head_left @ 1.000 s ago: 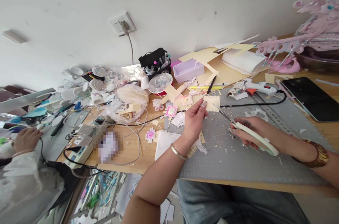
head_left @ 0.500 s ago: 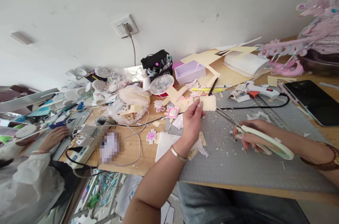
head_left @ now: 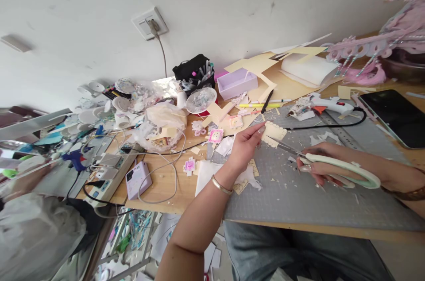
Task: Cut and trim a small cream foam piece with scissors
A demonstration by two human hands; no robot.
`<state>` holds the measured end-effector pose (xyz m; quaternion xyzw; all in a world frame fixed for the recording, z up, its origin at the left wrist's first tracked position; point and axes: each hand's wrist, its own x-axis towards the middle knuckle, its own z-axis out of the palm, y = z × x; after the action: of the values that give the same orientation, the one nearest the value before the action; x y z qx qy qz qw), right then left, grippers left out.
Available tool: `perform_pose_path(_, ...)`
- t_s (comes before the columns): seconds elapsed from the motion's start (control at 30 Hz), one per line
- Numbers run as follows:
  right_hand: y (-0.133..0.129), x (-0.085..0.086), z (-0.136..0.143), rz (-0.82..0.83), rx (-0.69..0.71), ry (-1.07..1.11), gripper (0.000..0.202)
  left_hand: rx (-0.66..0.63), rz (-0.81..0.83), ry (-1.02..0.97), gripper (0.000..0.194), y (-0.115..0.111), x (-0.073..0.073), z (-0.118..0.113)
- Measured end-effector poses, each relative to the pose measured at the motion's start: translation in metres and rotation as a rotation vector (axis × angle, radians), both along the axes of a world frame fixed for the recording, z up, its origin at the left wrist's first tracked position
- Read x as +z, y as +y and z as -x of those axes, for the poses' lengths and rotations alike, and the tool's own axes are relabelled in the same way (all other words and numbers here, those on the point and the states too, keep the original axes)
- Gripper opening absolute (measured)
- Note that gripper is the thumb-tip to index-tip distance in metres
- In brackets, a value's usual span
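My left hand (head_left: 247,144) pinches the left edge of a small cream paper piece (head_left: 275,132) with scalloped edges, held above the grey cutting mat (head_left: 282,201). My right hand (head_left: 323,163) is closed around scissors (head_left: 345,168) with pale green-white handles. Their blades point left and reach the lower edge of the paper piece. Whether the blades are parted is hard to make out. Below my left wrist lie patterned cream paper scraps (head_left: 245,179) and a white sheet (head_left: 207,175). Small pink-edged paper squares (head_left: 215,136) rest left of my hand.
A white glue gun (head_left: 335,105) and a dark-screened phone (head_left: 395,117) lie at right. Behind stand a lilac box (head_left: 238,84) and a black pen pouch (head_left: 195,73). At left are a power strip (head_left: 106,179), a lilac phone (head_left: 137,179) and a co-worker's sleeve (head_left: 36,228).
My left hand has moved right with the paper piece, which is now turned at a different angle against the scissors. The co-worker's hand has drawn back left from the blue glue gun.
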<state>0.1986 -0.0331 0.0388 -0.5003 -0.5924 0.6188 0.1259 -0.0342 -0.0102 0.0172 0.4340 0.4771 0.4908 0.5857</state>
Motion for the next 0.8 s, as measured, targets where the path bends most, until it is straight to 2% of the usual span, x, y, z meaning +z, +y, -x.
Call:
perform_pose_path(0.1,0.0041,0.0085,0.0003,0.107,0.117,0.005,0.031,-0.039,-0.012,0.028,0.033,-0.0006,0.0014,0.0007)
perform_pose_path(0.3,0.0038,0.0066,0.0027,0.121,0.109,-0.009,0.025,-0.091,-0.034,0.057,0.033,0.0007,-0.0005,0.0028)
perform_pose_path(0.53,0.0026,0.0056,-0.0006,0.085,0.146,-0.029,0.033,-0.15,-0.007,0.048,0.035,0.0022,0.0006,0.0051)
perform_pose_path(0.8,0.0033,0.0094,0.0015,0.121,0.182,-0.021,0.029,-0.148,0.006,0.034,0.03,0.0037,0.0017,0.0068)
